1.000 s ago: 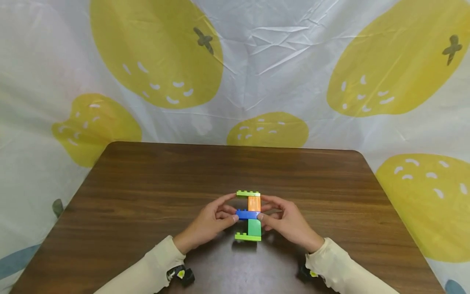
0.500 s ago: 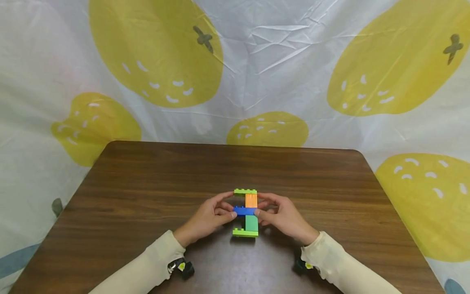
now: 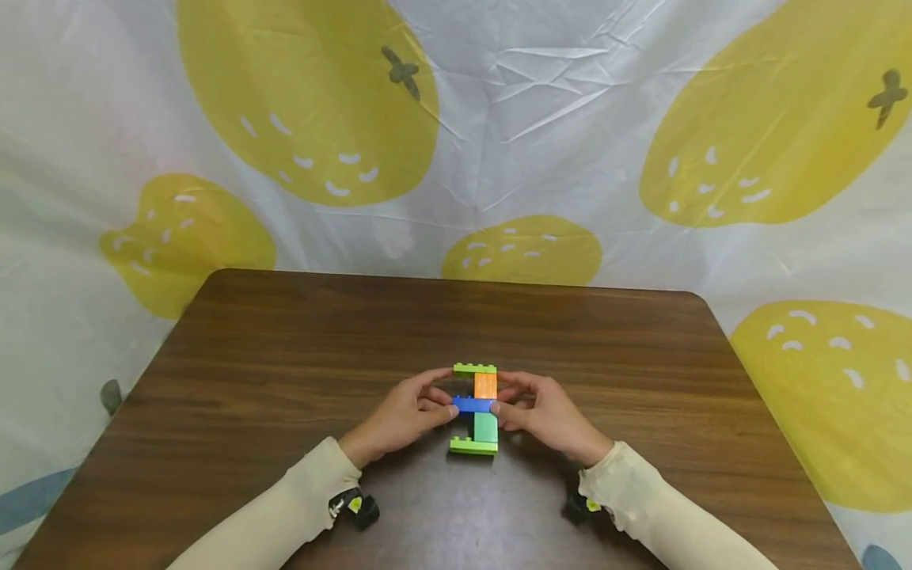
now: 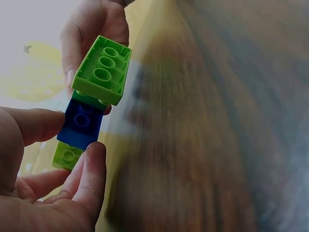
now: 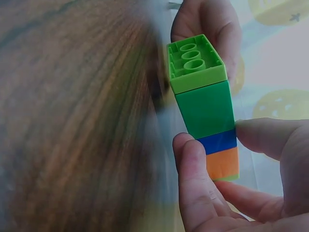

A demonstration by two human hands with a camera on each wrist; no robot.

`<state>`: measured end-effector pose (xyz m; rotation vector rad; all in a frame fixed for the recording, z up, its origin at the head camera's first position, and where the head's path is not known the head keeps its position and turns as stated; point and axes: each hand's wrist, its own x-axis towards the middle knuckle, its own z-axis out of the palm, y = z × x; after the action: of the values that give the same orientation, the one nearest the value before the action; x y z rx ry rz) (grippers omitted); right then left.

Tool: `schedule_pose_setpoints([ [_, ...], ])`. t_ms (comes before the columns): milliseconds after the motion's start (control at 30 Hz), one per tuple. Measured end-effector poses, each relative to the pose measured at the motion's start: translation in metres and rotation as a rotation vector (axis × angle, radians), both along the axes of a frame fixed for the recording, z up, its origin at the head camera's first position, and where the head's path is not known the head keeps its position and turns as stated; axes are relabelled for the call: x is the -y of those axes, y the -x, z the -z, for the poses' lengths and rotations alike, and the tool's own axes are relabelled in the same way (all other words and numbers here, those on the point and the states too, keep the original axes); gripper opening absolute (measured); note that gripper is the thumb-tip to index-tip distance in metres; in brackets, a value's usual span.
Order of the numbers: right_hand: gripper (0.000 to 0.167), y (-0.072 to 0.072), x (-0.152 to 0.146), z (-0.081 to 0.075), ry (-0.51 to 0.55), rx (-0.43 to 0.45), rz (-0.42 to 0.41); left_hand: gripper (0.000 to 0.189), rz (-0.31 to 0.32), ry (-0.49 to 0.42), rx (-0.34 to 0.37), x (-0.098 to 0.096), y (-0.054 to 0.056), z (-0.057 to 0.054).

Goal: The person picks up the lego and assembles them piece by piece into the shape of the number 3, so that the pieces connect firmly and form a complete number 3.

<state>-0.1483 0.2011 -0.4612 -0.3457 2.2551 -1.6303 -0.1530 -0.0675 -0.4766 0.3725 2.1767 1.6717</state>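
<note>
Between both hands is an E-shaped toy brick assembly. Lime green bricks (image 3: 473, 447) form its near and far ends, and a long blue brick (image 3: 470, 404) crosses the middle. An orange brick (image 3: 485, 385) and a green brick (image 3: 486, 427) link them along the right side. My left hand (image 3: 399, 416) pinches the free left end of the blue brick, its index finger reaching the far lime brick. My right hand (image 3: 552, 416) grips the assembly's right side, thumb on the blue brick. Hollow undersides of the near lime brick (image 4: 104, 67) show in both wrist views.
A dark wood-grain table (image 3: 321, 332) lies beneath the hands. Behind it hangs a white cloth (image 3: 541, 158) printed with large yellow fruit. Small black devices (image 3: 365, 511) are strapped at both wrists, by the cream sleeves.
Both hands and the assembly have shifted slightly away from the body and a little left in the head view. The grasp stays the same.
</note>
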Motion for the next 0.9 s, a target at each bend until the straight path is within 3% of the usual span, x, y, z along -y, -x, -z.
schedule_pose_setpoints([
  [900, 0.068, 0.011, 0.0, 0.004, -0.06, 0.075, 0.008, 0.067, -0.02, 0.131, -0.003, -0.002, 0.008, -0.001],
])
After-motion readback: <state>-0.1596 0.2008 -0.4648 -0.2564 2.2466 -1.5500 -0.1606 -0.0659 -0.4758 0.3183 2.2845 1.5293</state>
